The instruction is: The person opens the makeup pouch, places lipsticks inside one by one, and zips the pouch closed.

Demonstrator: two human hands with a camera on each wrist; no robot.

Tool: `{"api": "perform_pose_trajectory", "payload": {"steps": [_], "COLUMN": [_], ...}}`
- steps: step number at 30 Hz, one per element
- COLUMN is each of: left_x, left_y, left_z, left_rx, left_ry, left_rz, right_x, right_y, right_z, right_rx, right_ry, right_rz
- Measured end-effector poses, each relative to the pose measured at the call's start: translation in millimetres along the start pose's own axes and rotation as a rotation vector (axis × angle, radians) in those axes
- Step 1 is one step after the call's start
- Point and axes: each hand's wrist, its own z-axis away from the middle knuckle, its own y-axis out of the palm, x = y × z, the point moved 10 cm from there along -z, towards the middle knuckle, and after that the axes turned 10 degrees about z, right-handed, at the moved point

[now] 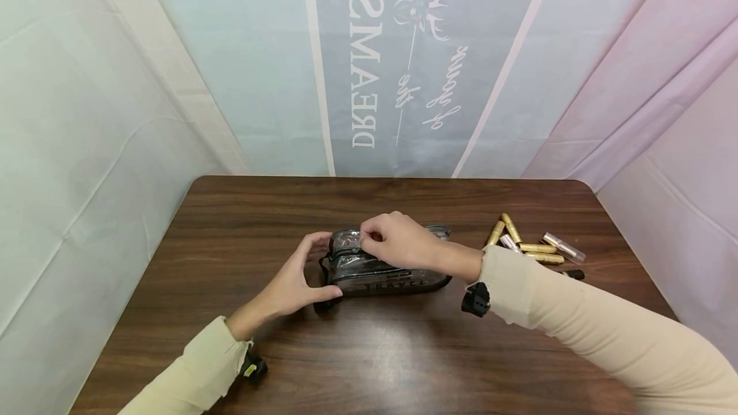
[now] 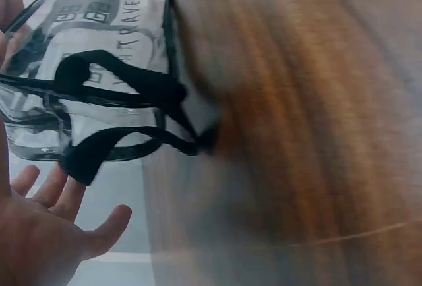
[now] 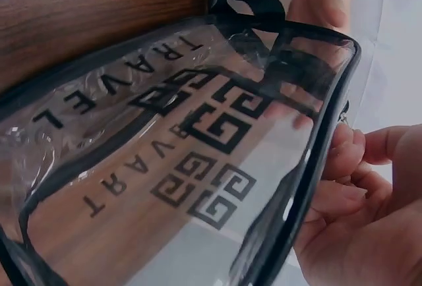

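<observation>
A clear toiletry bag [image 1: 380, 282] with black trim and the printed word TRAVEL lies on the table, black straps at its left end. Its panels and printed square pattern fill much of the right wrist view [image 3: 217, 134]. My right hand [image 1: 398, 239] is over the bag's top, thumb and fingers pinched together at the zipper edge. A small metal zipper pull [image 3: 343, 113] shows beside those fingers, partly hidden by them. At the strap end, my left hand [image 1: 296, 280] is spread around the bag, fingers behind and thumb in front. Its fingers [image 2: 66, 194] look extended in the left wrist view.
Several gold tubes [image 1: 537, 248] lie in a loose group on the table's right side. Silver-and-clear tubes [image 1: 564, 248] are among them, and a black item [image 1: 573, 274] sits partly behind the right sleeve. A printed curtain [image 1: 277, 82] hangs beyond the wooden table [image 1: 242, 210].
</observation>
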Motion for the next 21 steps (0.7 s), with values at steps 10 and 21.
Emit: {"api": "perform_pose_trajectory", "payload": {"steps": [10, 21], "left_x": [-31.9, -25.5], "left_y": [9.7, 27.7], "left_z": [-11.8, -16.5], "left_rx": [0.038, 0.109], "left_ry": [0.065, 0.065], "left_rz": [0.029, 0.019], "right_x": [-6.5, -9.3], "right_y": [11.2, 13.6], "right_z": [-3.0, -5.4], "right_rx": [0.021, 0.02], "right_ry": [0.043, 0.06], "right_rz": [-0.053, -0.072]}}
